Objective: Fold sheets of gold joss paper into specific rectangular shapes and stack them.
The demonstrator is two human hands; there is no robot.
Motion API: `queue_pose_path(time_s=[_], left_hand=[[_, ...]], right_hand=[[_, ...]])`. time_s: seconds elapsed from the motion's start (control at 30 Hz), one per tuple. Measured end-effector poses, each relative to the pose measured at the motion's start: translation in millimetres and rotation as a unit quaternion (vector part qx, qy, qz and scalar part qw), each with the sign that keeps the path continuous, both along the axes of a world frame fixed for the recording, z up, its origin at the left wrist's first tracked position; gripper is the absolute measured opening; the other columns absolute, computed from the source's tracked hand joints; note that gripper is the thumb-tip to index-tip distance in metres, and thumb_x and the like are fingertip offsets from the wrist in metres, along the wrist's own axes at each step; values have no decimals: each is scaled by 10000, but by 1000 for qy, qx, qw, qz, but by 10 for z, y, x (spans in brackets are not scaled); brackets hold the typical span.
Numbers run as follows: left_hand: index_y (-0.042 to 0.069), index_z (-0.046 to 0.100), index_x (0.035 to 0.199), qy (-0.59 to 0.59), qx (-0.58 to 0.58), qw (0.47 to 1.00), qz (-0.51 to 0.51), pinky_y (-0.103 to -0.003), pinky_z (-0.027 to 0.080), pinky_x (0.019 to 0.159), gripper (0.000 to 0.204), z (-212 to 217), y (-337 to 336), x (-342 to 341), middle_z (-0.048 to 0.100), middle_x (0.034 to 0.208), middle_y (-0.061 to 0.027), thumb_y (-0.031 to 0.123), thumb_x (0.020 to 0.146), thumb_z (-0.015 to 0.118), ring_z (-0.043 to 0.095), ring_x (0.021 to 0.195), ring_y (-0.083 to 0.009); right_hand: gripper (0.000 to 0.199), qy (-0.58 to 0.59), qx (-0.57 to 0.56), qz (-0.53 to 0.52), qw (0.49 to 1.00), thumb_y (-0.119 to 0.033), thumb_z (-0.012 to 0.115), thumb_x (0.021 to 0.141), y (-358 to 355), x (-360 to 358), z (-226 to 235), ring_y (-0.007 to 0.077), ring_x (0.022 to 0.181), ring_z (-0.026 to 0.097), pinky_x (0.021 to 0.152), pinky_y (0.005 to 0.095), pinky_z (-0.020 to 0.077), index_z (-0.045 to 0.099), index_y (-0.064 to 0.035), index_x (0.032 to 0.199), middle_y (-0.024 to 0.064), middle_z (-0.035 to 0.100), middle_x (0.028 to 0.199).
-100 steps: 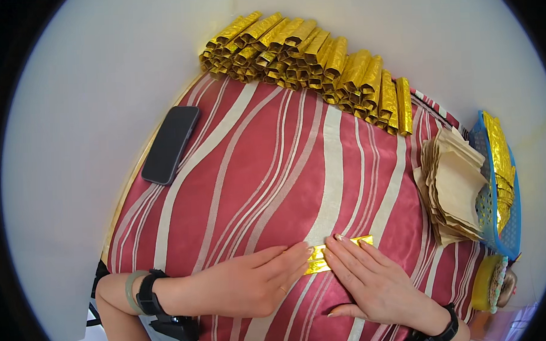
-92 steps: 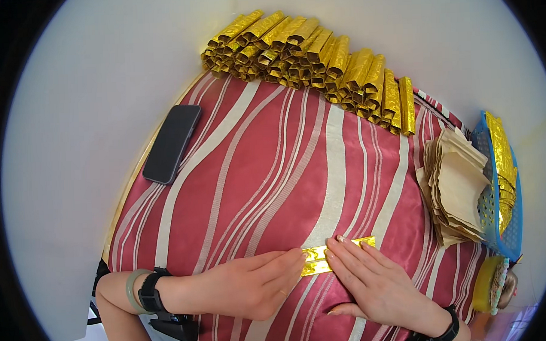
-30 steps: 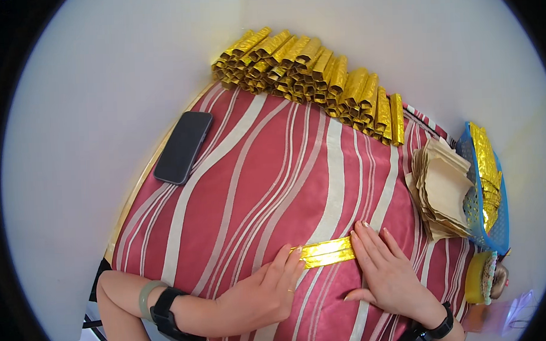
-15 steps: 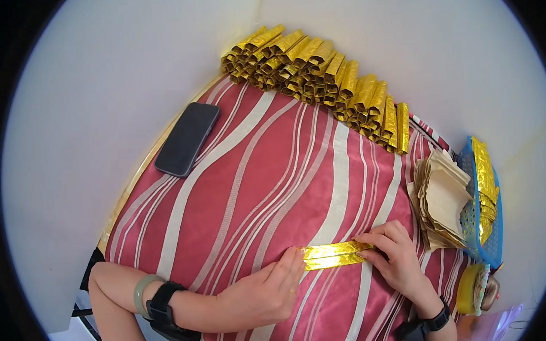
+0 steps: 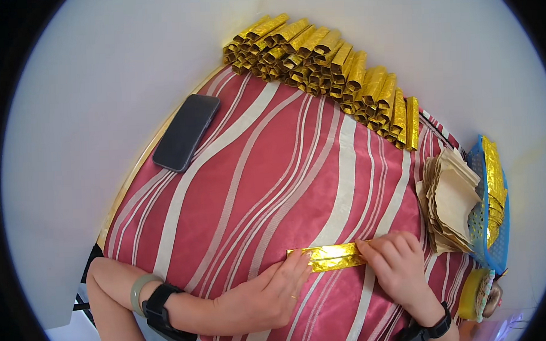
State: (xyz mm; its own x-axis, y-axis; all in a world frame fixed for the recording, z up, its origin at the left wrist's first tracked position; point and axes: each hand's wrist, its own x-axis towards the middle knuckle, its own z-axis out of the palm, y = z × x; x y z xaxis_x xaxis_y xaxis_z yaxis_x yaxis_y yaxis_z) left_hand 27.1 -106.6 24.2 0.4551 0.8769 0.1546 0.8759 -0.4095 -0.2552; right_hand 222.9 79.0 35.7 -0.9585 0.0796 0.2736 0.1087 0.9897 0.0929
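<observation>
A shiny gold foil paper strip (image 5: pixel 336 256), folded flat with a seam along its length, lies on the striped cloth in front of me. My left hand (image 5: pixel 276 289) rests on its left part, fingers straight and close together, lying flat over the foil. A corner of the strip shows past those fingers. At the other end, my right hand (image 5: pixel 398 268) is closed, its curled fingers and thumb pinching the foil and hiding that tip.
Along the far edge is a heap of folded gold paper tubes (image 5: pixel 323 57). A dark phone (image 5: pixel 187 132) lies at the left. To the right sit a stack of brown paper sheets (image 5: pixel 451 191), a blue basket (image 5: pixel 497 254) with gold strips, and a yellow round item (image 5: pixel 470 297).
My left fingers have slid rightward over the strip, so its left corner now shows. The right hand has curled further over its end. The whole view has shifted slightly.
</observation>
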Motion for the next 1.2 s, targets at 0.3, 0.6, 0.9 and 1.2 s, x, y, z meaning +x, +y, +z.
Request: queue_pose_path(time_s=[0.3, 0.6, 0.9, 1.2], left_hand=[[-77, 657, 1138, -39, 21, 999, -1, -305, 527, 852, 362, -58, 25, -24, 619, 1207, -247, 125, 860, 542, 612, 1112, -347], [-37, 656, 947, -221, 24, 975, -6, -233, 542, 691, 223, -29, 133, -177, 632, 1053, -143, 83, 759, 642, 620, 958, -231], [16, 642, 874, -217, 46, 975, -27, -350, 512, 870, 182, 61, 210, -204, 586, 978, -85, 126, 738, 695, 553, 975, -226], [71, 644, 877, -310, -14, 950, 23, -508, 400, 984, 215, -13, 310, -241, 565, 961, -42, 180, 732, 761, 501, 1030, -259]], right_hand=[[451, -51, 69, 48, 995, -131, 633, 780, -91, -19, 61, 159, 876, 581, 777, 307, 480, 657, -159, 1229, 32, 561, 932], [446, -48, -70, 41, 996, -220, 701, 784, -49, -79, 66, 160, 907, 548, 736, 301, 487, 662, -159, 1225, -9, 565, 985], [371, 5, -47, 64, 997, -156, 686, 779, 11, -27, -14, 169, 878, 592, 669, 268, 522, 651, -88, 1142, -1, 597, 939], [273, 28, -52, 67, 996, -130, 681, 731, 21, -32, -35, 173, 865, 598, 680, 278, 513, 646, -85, 998, 22, 599, 925]])
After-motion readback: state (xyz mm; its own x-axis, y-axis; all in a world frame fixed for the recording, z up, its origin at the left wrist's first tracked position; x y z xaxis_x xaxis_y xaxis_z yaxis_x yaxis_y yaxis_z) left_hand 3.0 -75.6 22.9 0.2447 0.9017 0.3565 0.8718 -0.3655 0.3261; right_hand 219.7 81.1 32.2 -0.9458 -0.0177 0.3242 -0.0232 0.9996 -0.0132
